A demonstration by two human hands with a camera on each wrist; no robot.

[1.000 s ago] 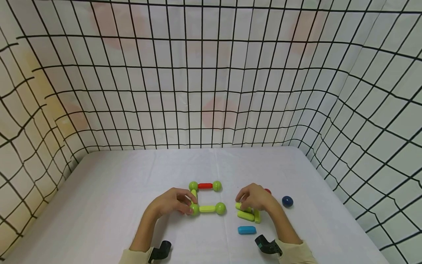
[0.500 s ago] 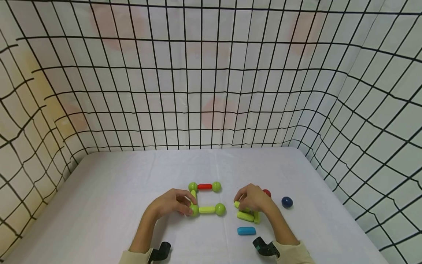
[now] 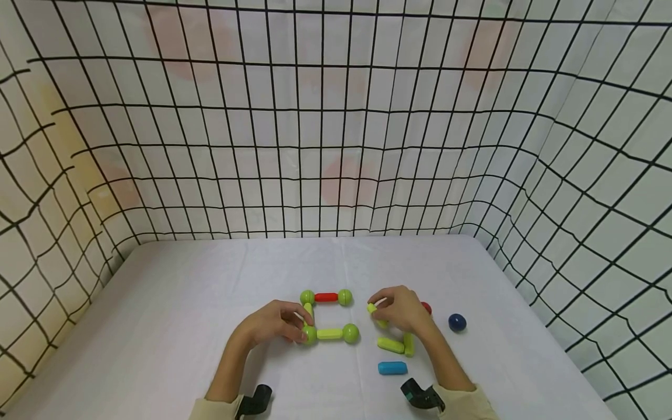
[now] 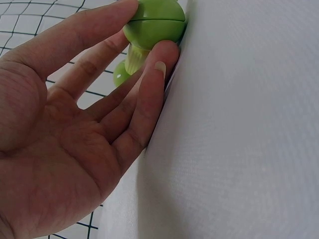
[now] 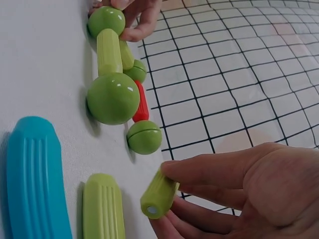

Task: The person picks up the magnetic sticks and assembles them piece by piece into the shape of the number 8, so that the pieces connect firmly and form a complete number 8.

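Note:
Green balls and short ribbed rods form a three-sided shape on the table: a red rod [image 3: 326, 297] on the far side, a yellow-green rod [image 3: 329, 333] on the near side, another at the left. At its near-left corner, my left hand [image 3: 275, 322] holds the green ball [image 4: 155, 22] between thumb and fingers. My right hand [image 3: 401, 309] pinches a loose yellow-green rod [image 5: 159, 194] between thumb and fingers, lifted and tilted right of the shape. A small pale disc shows in that rod's end. The near-right green ball [image 5: 113, 98] is untouched.
Below the right hand lie two more yellow-green rods [image 3: 391, 345] and a blue rod [image 3: 392, 368]. A red ball [image 3: 426, 307], partly hidden, and a dark blue ball [image 3: 457, 322] are farther right. Black netting [image 3: 336, 146] surrounds the white table's back and sides.
My right hand has raised one yellow-green rod off the small group and carried it slightly away and left, tilting it. The left hand stays on its ball.

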